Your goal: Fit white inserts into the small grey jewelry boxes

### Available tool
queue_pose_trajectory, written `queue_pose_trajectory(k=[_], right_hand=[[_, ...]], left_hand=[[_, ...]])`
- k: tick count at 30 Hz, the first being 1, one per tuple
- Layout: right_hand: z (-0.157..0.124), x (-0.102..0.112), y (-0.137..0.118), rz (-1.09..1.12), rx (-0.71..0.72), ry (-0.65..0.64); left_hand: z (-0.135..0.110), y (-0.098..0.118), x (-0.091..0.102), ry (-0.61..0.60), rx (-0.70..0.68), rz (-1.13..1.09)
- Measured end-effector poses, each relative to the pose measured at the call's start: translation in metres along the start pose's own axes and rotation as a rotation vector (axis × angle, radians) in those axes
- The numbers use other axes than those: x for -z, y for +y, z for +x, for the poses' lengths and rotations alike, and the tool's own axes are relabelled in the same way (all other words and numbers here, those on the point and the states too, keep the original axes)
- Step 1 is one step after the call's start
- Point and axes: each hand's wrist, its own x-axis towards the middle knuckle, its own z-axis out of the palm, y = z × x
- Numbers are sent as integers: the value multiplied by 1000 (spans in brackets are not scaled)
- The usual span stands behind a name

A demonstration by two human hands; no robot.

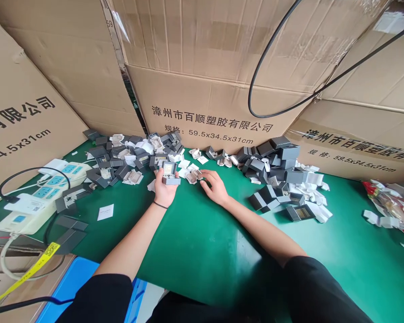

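My left hand [164, 189] is closed around a small open grey box [169, 172], held just above the green table [195, 237]. My right hand [214, 185] rests on the table beside it, fingers curled over a small pale insert [194, 175]; whether it grips the piece I cannot tell. A heap of grey boxes and white inserts [131, 154] lies behind the left hand. Another heap of grey boxes [278, 168] lies to the right of the right hand.
Large cardboard cartons [202, 107] wall in the back of the table. White power strips [43, 188] with cables lie at the left. A black cable [256, 67] loops overhead. A crumpled packet [392, 206] lies far right, a blue bin [70, 282] at the near left edge.
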Motion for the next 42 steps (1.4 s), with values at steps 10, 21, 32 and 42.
queue_pose_trajectory(k=[10, 21, 32, 42], right_hand=[[49, -5, 18, -564, 130, -235], [79, -47, -28, -613, -130, -403], [-16, 23, 11, 320, -463, 91], [-20, 22, 12, 1147, -663, 46]], left_hand=[[2, 13, 4, -72, 120, -169], [-9, 9, 1, -172, 250, -235], [-27, -26, -8, -249, 462, 60], [-35, -36, -9, -322, 407, 396]])
